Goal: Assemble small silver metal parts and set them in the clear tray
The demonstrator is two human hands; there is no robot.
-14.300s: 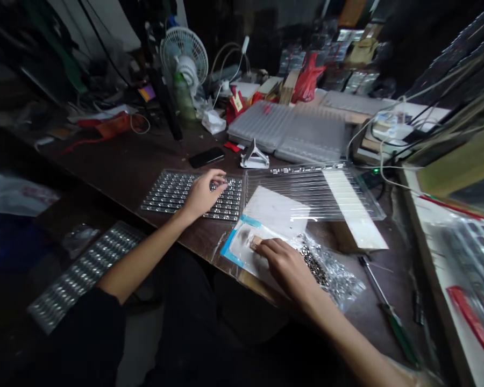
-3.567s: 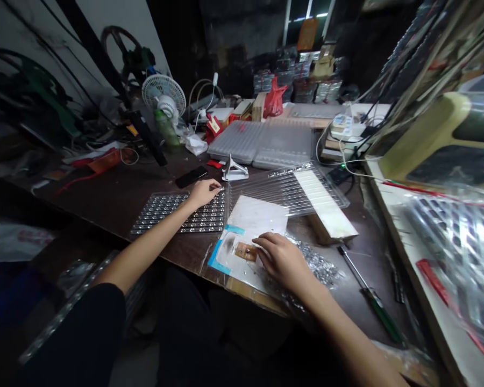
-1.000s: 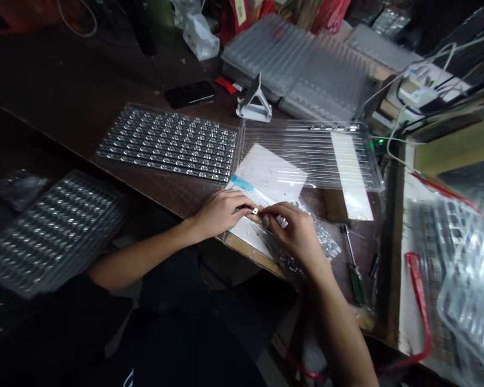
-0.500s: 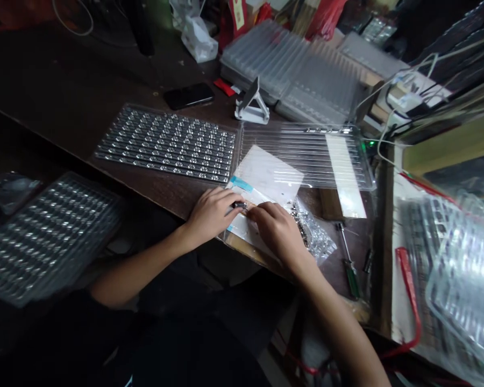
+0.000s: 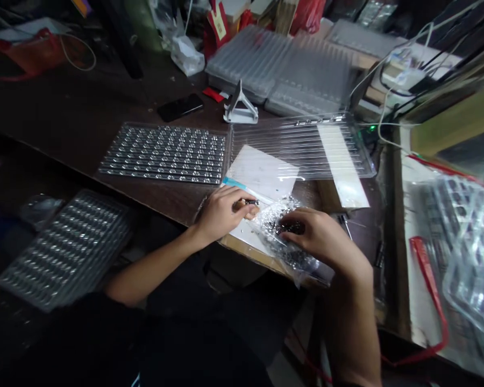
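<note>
My left hand [image 5: 222,211] is closed around a small dark metallic part [image 5: 251,202], whose end sticks out between thumb and fingers above the white sheet [image 5: 262,171]. My right hand [image 5: 312,230] reaches over a clear plastic bag [image 5: 302,259] of small dark and shiny pieces. Its thumb and fingers are apart at the pieces, and whether anything lies between the fingertips is too small to tell. Left of the sheet is a clear tray [image 5: 165,153] filled with rows of shiny parts. Behind it lies a ribbed clear tray [image 5: 282,145] with a few parts along its far edge.
A phone [image 5: 180,108] and a white stand [image 5: 241,108] are behind the trays. Stacked clear trays [image 5: 250,62] stand at the back. A white strip [image 5: 342,166] and a screwdriver [image 5: 345,226] are to the right, and filled trays [image 5: 64,250] sit lower left.
My right hand has left the small part at my left hand and moved right onto the bag of pieces, its fingers opening. My left hand still grips the part. The view has shifted somewhat.
</note>
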